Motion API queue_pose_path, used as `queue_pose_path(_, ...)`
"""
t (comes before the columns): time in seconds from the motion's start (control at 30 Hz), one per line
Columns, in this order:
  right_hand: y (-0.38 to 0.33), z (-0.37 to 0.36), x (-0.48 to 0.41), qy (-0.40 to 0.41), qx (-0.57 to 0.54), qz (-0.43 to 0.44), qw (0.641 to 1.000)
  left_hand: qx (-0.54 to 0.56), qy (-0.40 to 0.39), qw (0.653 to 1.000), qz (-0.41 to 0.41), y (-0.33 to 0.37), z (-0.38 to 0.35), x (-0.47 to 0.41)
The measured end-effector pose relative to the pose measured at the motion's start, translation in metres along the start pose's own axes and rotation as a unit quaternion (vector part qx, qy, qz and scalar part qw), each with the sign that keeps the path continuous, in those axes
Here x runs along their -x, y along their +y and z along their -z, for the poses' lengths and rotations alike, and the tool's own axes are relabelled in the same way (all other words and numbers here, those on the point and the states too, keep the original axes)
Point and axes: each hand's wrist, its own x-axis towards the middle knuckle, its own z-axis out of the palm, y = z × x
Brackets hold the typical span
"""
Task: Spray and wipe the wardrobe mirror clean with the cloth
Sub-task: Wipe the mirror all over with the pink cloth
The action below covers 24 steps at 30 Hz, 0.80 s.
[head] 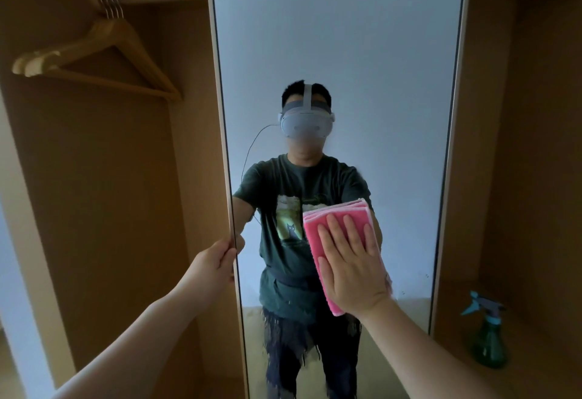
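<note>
The tall wardrobe mirror point(340, 36) fills the middle of the head view in a pale frame. My right hand point(352, 263) lies flat with straight fingers on a folded pink cloth point(318, 231), pressing it against the glass at mid height. My left hand point(214, 264) grips the mirror's left edge, thumb on the front. Wet streaks and droplets show on the lower glass below the cloth. The green spray bottle point(488, 338) with a blue trigger stands on the wardrobe shelf at the lower right, apart from both hands.
Several wooden hangers point(104, 55) hang from a rail in the open left compartment. Brown wardrobe panels flank the mirror on both sides. The mirror reflects a person in a dark T-shirt wearing a headset.
</note>
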Motion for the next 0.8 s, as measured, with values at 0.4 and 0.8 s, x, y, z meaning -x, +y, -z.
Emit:
queue_pose_path(0.4,0.071,0.062,-0.134,0.029,0.028,-0.069,0.997,0.004,-0.005,1.0,0.006,0.004,-0.005,-0.003)
queue_pose_path(0.8,0.078,0.06,-0.124,0.039,0.024,-0.083,0.995,-0.003,0.0,1.0,0.012,0.0,0.0,-0.001)
